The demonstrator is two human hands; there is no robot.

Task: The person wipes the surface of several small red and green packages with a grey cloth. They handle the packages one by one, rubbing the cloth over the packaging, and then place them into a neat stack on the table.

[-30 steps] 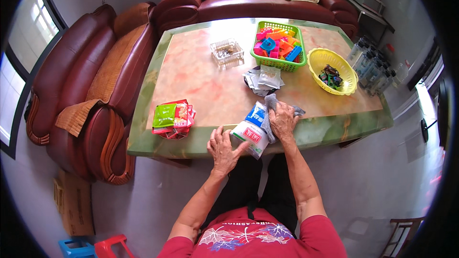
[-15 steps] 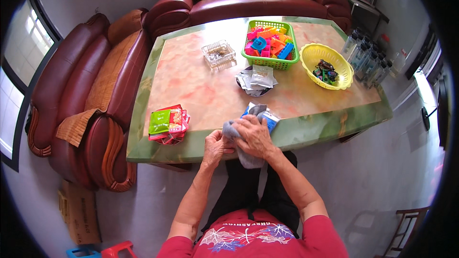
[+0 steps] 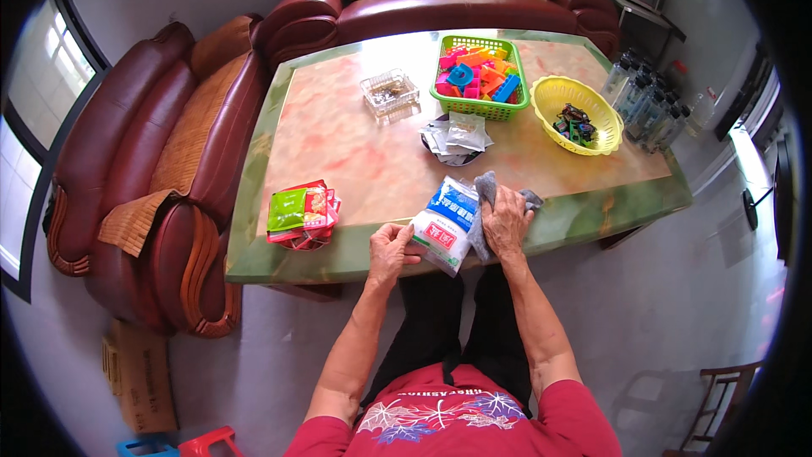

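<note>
A white and blue plastic packet (image 3: 447, 224) with a red printed patch lies at the table's near edge, its lower end sticking out past the rim. My left hand (image 3: 391, 252) pinches the packet's left edge between thumb and fingers. Just right of the packet, my right hand (image 3: 507, 224) is closed over a grey cloth (image 3: 482, 224), which bunches out on both sides of the fingers. The cloth touches the packet's right side.
Left on the table is a stack of red and green packets (image 3: 301, 213). Farther back are a clear plastic box (image 3: 390, 93), silvery sachets in a dark bowl (image 3: 457, 137), a green basket (image 3: 479, 107) of colourful blocks and a yellow basket (image 3: 616, 118). Bottles (image 3: 647, 101) stand beyond the right edge.
My right hand has moved right with the cloth, off the packet, which now shows almost whole. The left hand has come to grip the packet's left edge.
</note>
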